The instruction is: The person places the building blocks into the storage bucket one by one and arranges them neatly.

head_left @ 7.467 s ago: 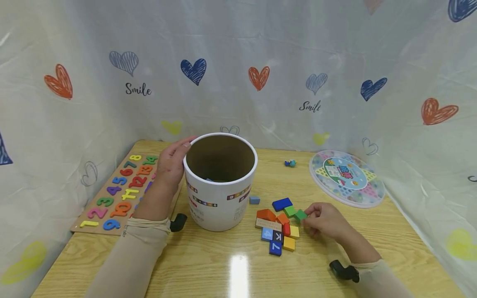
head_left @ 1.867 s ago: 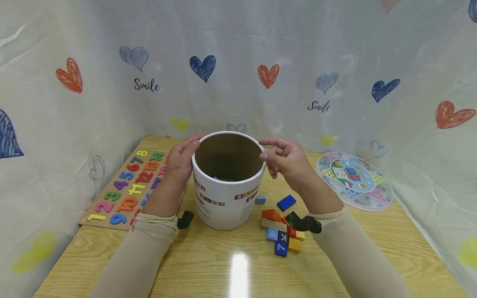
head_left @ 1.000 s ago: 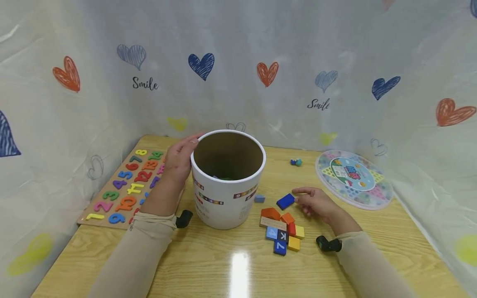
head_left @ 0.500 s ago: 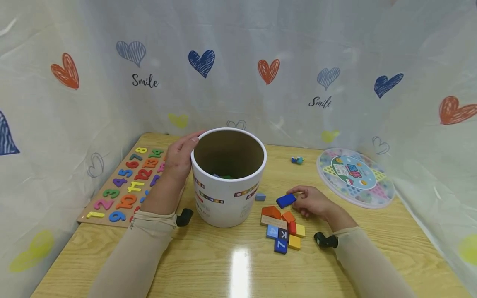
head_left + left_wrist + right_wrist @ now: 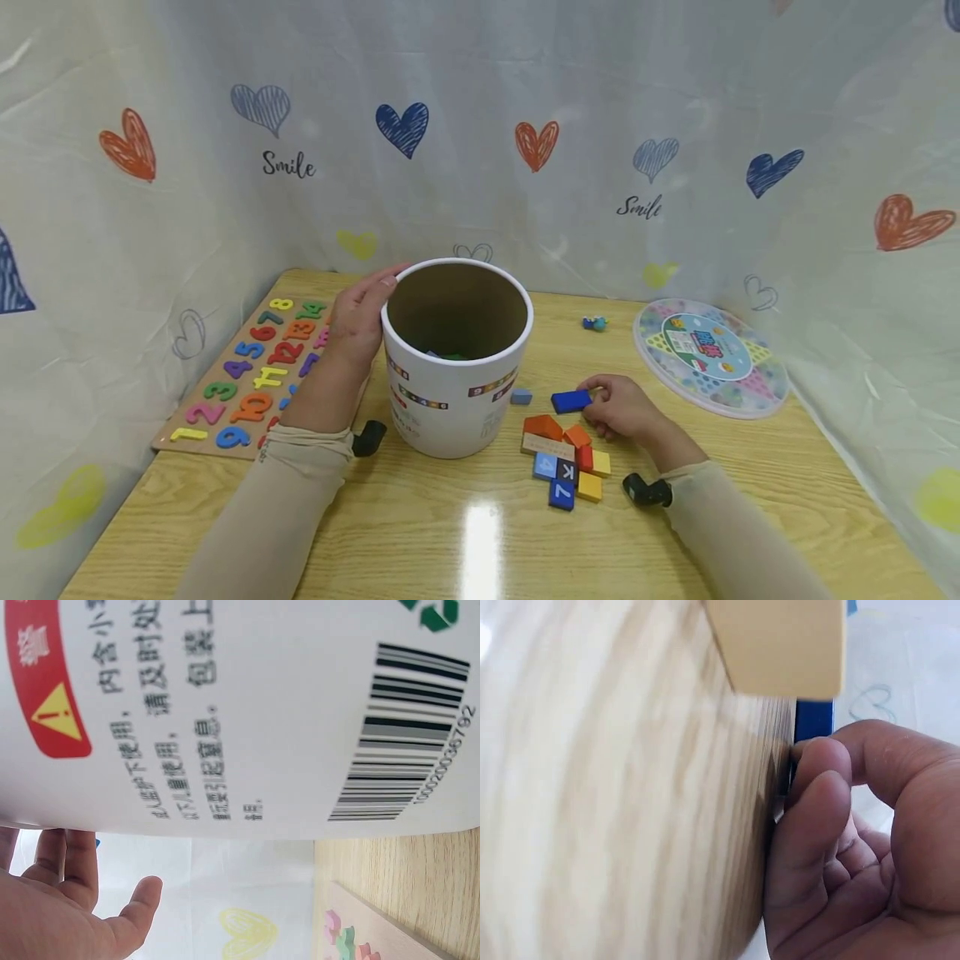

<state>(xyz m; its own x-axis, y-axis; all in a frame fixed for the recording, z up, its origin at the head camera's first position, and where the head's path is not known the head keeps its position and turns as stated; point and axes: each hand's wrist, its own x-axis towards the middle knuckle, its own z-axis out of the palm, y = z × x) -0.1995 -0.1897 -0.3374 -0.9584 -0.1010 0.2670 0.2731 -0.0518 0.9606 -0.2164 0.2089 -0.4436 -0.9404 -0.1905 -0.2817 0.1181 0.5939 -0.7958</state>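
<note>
My left hand (image 5: 357,319) rests against the left side of a white bucket (image 5: 450,408) printed with sums, near the rim. In the left wrist view several fingers (image 5: 80,870) touch the bucket's wall and one digit stands away from it. Inside, low down, some green and blue pieces show. To the bucket's right, my right hand (image 5: 622,408) pinches the right end of a dark blue rectangular block (image 5: 571,402) between thumb and fingers. The right wrist view shows this blue block (image 5: 814,716) partly hidden behind a yellow block (image 5: 780,649).
Several blocks lie just nearer, among them an orange one (image 5: 542,427), a wooden strip (image 5: 547,447) and a blue tile (image 5: 562,493). A light blue block (image 5: 521,397) sits beside the bucket. Around are a number board (image 5: 247,375), a round game board (image 5: 712,358) and a small blue figure (image 5: 595,323).
Two green blocks have left the pile, and green now shows in the bucket. My right hand went from the rim to the blue block and took hold of it. My left hand stayed.
</note>
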